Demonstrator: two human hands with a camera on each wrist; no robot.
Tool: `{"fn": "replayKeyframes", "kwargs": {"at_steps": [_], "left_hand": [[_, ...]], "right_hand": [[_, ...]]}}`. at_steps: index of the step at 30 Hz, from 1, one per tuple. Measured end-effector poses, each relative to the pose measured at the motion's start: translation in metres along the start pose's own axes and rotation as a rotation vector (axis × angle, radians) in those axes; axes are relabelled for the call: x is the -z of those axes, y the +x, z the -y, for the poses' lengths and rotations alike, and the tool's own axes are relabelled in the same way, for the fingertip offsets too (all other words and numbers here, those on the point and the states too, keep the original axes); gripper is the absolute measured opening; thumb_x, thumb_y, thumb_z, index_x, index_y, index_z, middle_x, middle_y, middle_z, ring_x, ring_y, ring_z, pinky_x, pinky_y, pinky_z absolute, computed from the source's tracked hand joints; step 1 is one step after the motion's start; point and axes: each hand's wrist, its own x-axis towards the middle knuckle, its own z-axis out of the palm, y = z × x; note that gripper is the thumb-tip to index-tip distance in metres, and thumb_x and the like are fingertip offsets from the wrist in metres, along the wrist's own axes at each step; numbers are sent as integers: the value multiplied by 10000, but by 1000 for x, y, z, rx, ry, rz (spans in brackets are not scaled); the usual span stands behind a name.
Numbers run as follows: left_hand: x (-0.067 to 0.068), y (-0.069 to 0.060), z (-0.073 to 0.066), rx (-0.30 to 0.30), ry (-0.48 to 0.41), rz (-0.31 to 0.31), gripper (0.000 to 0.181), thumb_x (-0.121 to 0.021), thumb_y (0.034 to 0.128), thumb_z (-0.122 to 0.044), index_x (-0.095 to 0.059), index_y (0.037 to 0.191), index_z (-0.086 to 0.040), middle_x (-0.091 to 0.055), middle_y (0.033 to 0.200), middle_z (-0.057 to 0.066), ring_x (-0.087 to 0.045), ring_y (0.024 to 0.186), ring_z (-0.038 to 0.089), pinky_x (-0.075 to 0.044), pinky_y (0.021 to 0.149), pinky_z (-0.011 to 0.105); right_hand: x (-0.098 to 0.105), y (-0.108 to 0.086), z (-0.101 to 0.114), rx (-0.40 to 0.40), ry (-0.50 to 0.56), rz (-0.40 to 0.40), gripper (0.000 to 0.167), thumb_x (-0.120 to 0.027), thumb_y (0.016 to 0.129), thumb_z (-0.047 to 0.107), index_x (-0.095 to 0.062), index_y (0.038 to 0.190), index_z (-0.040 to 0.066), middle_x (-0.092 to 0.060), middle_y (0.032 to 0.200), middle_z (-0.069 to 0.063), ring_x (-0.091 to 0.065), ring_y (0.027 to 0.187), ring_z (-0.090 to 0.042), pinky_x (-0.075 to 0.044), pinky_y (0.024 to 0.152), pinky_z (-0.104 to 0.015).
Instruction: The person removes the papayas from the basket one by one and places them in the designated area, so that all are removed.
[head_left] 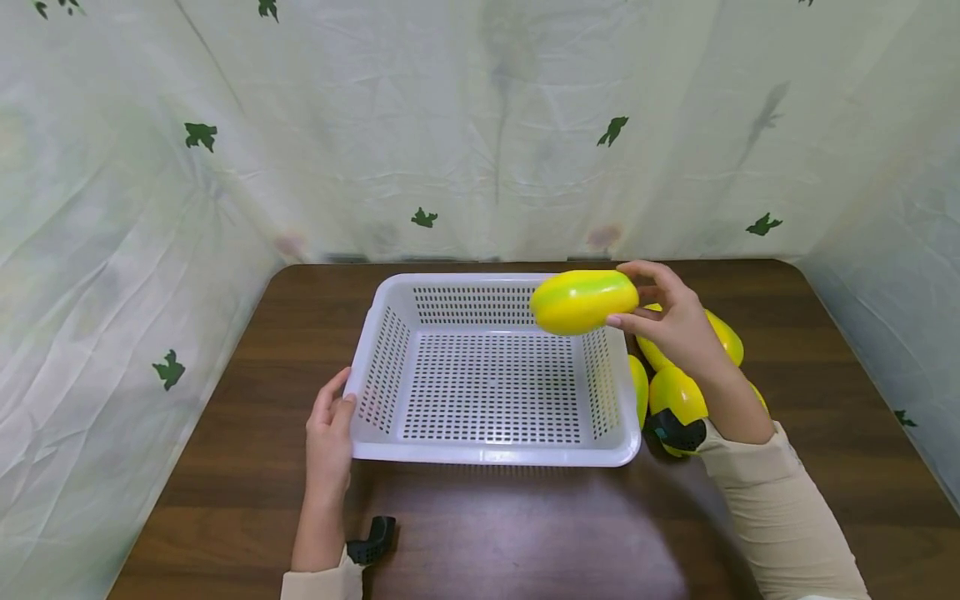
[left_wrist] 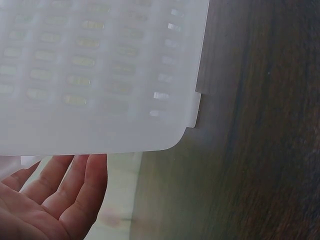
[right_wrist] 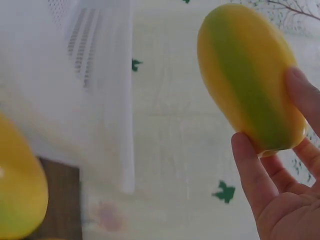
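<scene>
My right hand [head_left: 678, 329] holds a yellow papaya [head_left: 577, 302] with a green stripe by one end, above the right back corner of a white perforated plastic basket [head_left: 487, 453]. In the right wrist view the thumb and fingertips pinch the end of that papaya [right_wrist: 245, 75]. At the basket's left side my left hand [head_left: 328, 437] grips the rim, thumb on top. The left wrist view shows its fingers [left_wrist: 82, 192] partly hidden behind the basket edge [left_wrist: 100, 140]. No fruit shows inside the basket.
Several more yellow papayas [head_left: 677, 396] lie on the brown wooden table [head_left: 480, 533] right of the basket, partly hidden by my right forearm. A pale curtain [head_left: 480, 125] with green leaf shapes hangs behind and at both sides. Each wrist carries a black device [head_left: 372, 540].
</scene>
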Motion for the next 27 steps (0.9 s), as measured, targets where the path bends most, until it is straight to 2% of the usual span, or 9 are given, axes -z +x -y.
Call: {"fn": "replayKeyframes", "kwargs": {"at_steps": [6,11,12,17,18,19,23,27], "left_hand": [[0,-1,0,-2,7,-1,372,-394,959,-208,-431,1329,-182,-540,1114,124,-533,902,239,-494,658,228],[0,0,0,1,1,-1,371,-393,959,-196,-434,1327,-178,-544,1109,126,-532,904,242,-490,660,225],[0,0,0,1,-1,-1,370,-394,959,-192,-435,1326,-180,-545,1108,125,-533,905,241,-491,660,225],[-1,1,0,1,-5,0,371,-393,959,-183,-433,1328,-177,-546,1109,127,-537,909,239,-493,661,223],[-1,1,0,2,-3,1,372,-393,959,-186,-432,1329,-178,-545,1111,127,-538,910,237,-492,661,223],[-1,0,0,3,-2,2,373,-392,959,-188,-430,1330,-179,-544,1111,130,-537,910,235,-491,662,222],[0,0,0,4,5,3,372,-391,960,-202,-431,1329,-193,-541,1116,130,-535,910,230,-490,664,223],[0,0,0,-1,4,5,367,-390,960,-207,-435,1325,-207,-540,1121,123,-533,915,232,-491,666,223]], "right_hand": [[23,-18,-14,-25,-28,-103,576,-679,773,16,-416,1284,57,-435,1212,-31,-515,928,-160,-468,715,-146],[40,-36,-32,-87,-22,-187,557,-655,801,35,-401,1295,55,-423,1242,-53,-491,955,-150,-464,711,-134],[44,-39,-41,-90,18,-204,552,-657,798,27,-411,1291,59,-429,1237,-61,-498,954,-142,-465,702,-131],[62,-61,-63,-181,-12,-302,556,-652,813,84,-414,1315,119,-427,1235,-66,-494,946,-123,-466,666,-123],[66,-66,-69,-210,-23,-320,555,-650,817,101,-414,1319,136,-419,1242,-66,-485,946,-115,-459,665,-121],[68,-71,-70,-244,-86,-336,562,-647,823,137,-404,1329,161,-412,1245,-48,-477,947,-102,-451,671,-114],[80,-89,-85,-353,-121,-406,569,-658,814,182,-411,1327,197,-408,1213,10,-468,934,-52,-415,677,-92],[91,-108,-91,-429,-97,-443,571,-655,814,182,-409,1328,207,-402,1158,80,-460,915,-27,-389,673,-83]]}}
